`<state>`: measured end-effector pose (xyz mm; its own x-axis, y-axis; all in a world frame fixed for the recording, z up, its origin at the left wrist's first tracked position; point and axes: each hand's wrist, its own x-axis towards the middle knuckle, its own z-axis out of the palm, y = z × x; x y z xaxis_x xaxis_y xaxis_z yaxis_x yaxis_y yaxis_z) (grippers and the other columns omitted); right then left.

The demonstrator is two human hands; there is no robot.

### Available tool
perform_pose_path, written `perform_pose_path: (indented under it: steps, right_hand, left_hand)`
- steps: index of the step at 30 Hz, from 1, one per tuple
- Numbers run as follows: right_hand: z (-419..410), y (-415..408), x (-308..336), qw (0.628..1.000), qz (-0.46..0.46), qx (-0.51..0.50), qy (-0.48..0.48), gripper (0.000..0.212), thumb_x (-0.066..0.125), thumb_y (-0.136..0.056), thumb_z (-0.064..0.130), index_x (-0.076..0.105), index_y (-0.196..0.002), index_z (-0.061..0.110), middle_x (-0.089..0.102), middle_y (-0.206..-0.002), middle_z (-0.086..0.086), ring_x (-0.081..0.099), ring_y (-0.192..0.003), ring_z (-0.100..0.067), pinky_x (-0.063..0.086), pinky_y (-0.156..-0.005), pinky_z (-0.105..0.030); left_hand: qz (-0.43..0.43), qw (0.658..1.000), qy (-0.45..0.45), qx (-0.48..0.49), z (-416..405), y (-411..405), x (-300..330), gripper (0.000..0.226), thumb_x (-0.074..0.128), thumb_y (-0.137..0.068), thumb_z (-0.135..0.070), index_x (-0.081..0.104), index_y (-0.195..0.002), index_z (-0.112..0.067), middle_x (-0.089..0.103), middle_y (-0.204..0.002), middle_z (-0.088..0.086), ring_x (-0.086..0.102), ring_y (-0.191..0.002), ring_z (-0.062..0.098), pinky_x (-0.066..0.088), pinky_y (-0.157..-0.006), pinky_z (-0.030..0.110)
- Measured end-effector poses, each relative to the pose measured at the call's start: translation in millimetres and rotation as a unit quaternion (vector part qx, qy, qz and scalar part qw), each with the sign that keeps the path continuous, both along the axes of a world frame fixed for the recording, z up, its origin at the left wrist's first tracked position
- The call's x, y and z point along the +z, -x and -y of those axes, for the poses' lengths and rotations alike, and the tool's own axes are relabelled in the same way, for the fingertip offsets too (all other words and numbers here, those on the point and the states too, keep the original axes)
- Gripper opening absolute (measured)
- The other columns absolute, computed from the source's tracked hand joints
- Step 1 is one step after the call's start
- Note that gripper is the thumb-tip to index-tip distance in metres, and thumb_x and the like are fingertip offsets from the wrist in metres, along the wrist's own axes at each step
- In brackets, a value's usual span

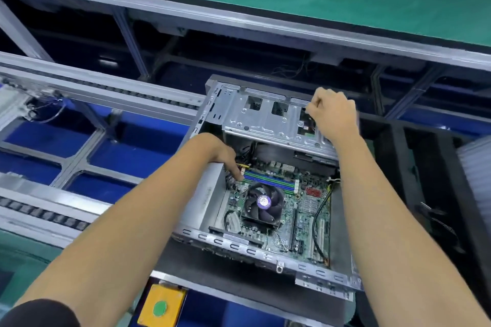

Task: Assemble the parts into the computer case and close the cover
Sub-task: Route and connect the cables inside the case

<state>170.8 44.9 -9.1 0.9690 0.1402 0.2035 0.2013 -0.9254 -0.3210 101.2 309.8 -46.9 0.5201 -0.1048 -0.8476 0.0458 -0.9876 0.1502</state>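
Two bare hands worked inside the open computer case, which lay on its side with the cover off. The left hand reached down past the case's left wall, its fingers curled and one fingertip touching the end of the blue-and-green memory slots; whether it pinched anything there could not be told. The right hand was clenched on the far right corner of the metal drive cage, apparently gripping its edge. Below the slots, on the motherboard, sat the round black cooler fan with a purple label. Left of the case ran conveyor rails; nearer than the case stood a yellow box carrying a green button.
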Motion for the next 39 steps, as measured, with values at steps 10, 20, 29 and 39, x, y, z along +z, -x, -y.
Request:
perform_pose_path:
  steps: [10, 20, 29, 39]
  right_hand:
    - [-1.5, -1.2, -9.6, 0.996, 0.052, 0.037, 0.060, 0.017, 0.056, -0.091, 0.029, 0.048, -0.080, 0.019, 0.048, -0.085, 0.002, 0.042, -0.085, -0.027, 0.030, -0.076, -0.040]
    - [-0.1, -3.0, -12.6, 0.999, 0.048, 0.019, -0.013, 0.014, 0.058, -0.092, 0.030, 0.055, -0.083, 0.020, 0.055, -0.091, 0.001, 0.043, -0.091, -0.026, 0.036, -0.085, -0.045]
    - [-3.2, 5.1, -7.1, 0.999, 0.035, 0.005, -0.041, 0.013, 0.054, -0.092, 0.028, 0.058, -0.082, 0.021, 0.060, -0.094, 0.002, 0.046, -0.097, -0.028, 0.042, -0.090, -0.047]
    - [-4.7, 13.1, -7.7, 0.998, 0.054, 0.001, -0.014, 0.011, 0.053, -0.096, 0.029, 0.061, -0.093, 0.023, 0.061, -0.103, 0.000, 0.048, -0.107, -0.031, 0.042, -0.093, -0.048]
  left_hand:
    - [0.063, 0.992, -0.015, -0.111, 5.4, 0.1, 9.3, 0.083, 0.067, -0.088, -0.058, 0.036, -0.143, -0.004, 0.051, -0.130, 0.008, 0.055, -0.113, 0.029, 0.047, -0.094, 0.038]
    - [0.130, 0.969, -0.064, -0.199, 10.4, -5.4, 11.2, 0.032, 0.068, -0.092, -0.042, 0.052, -0.079, -0.017, 0.051, -0.071, -0.004, 0.045, -0.059, 0.015, 0.038, -0.054, 0.030]
    - [0.144, 0.968, -0.110, -0.172, 5.6, -7.6, 0.0, 0.045, 0.063, -0.096, -0.048, 0.059, -0.108, -0.005, 0.047, -0.081, -0.002, 0.053, -0.083, 0.027, 0.045, -0.076, 0.036]
    - [0.214, 0.938, -0.148, -0.228, 17.8, -1.0, 0.7, 0.003, 0.054, -0.101, -0.015, 0.053, -0.102, -0.012, 0.053, -0.088, 0.002, 0.053, -0.085, 0.026, 0.043, -0.075, 0.034]
